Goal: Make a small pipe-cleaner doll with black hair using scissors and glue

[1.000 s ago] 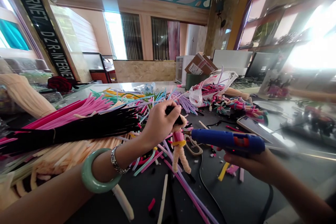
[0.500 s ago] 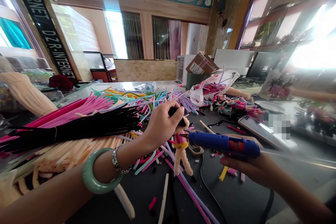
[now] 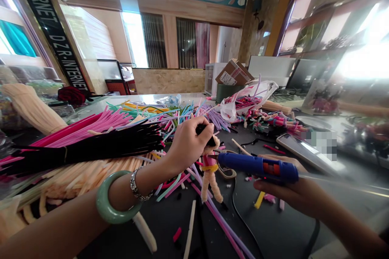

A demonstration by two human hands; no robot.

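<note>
My left hand [image 3: 191,139] is closed around the black-topped head of a small pipe-cleaner doll [image 3: 212,184]. The doll hangs upright, with a pink body, a yellow band at the waist and peach legs. In my right hand [image 3: 285,188] is a blue hot glue gun [image 3: 257,166], lying level and pointing left. Its nozzle tip is at the doll's upper body, by the neck; whether it touches, I cannot tell. The fingers of my right hand are partly hidden behind the glue gun.
Bundles of black pipe cleaners [image 3: 112,143], pink pipe cleaners [image 3: 91,127] and peach pipe cleaners [image 3: 91,178] lie at left. A phone [image 3: 304,151] is at right, near several finished dolls [image 3: 276,121]. A plastic bag [image 3: 249,97] stands behind. A black cord [image 3: 235,206] crosses the table.
Almost nothing differs. The glue gun's rear end has shifted very slightly left; my left hand and the doll hold their place.
</note>
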